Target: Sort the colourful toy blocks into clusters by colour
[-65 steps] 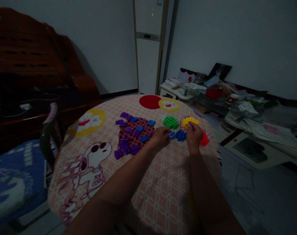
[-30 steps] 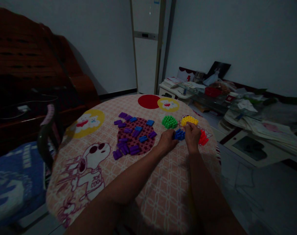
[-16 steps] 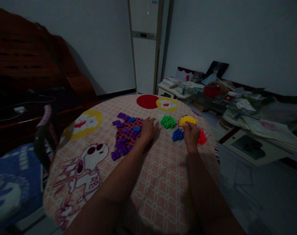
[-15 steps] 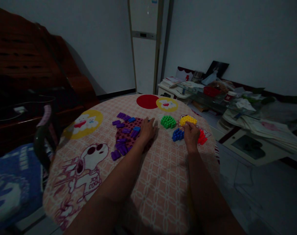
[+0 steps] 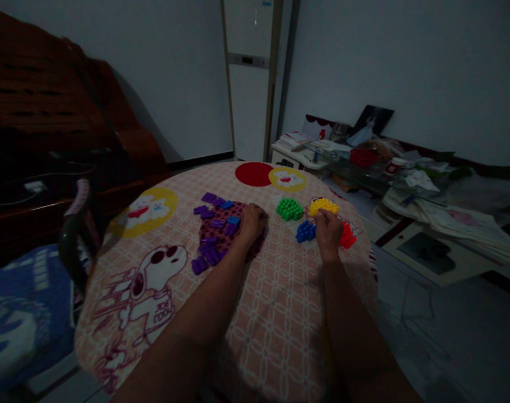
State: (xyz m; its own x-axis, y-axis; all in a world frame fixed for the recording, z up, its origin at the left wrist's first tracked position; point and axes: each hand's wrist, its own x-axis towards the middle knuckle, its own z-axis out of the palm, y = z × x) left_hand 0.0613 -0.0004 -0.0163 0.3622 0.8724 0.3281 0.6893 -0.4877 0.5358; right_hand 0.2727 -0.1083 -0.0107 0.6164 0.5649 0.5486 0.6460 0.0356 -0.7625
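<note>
So your biggest thing is the pink lattice-patterned cloth tablecloth [image 5: 275, 319], with a white-and-maroon printed cartoon dog [image 5: 162, 280] whose shirt reads "JOE COOL". Next, the dotted maroon fabric circle [image 5: 227, 238]: your left hand [image 5: 253, 221] is over its right side, fingers curled, can't tell what's under them. Your right hand [image 5: 329, 228] has its fingertips bunched at the bumpy yellow plastic cluster [image 5: 324, 205], can't tell if they're pinching anything. Similar green plastic cluster [image 5: 289, 209], dark blue plastic cluster [image 5: 306, 230] and red plastic pieces [image 5: 347, 235] sit nearby. Smallest: loose purple plastic blocks [image 5: 210, 256] and bright blue plastic blocks [image 5: 233, 220], left of your left hand.
</note>
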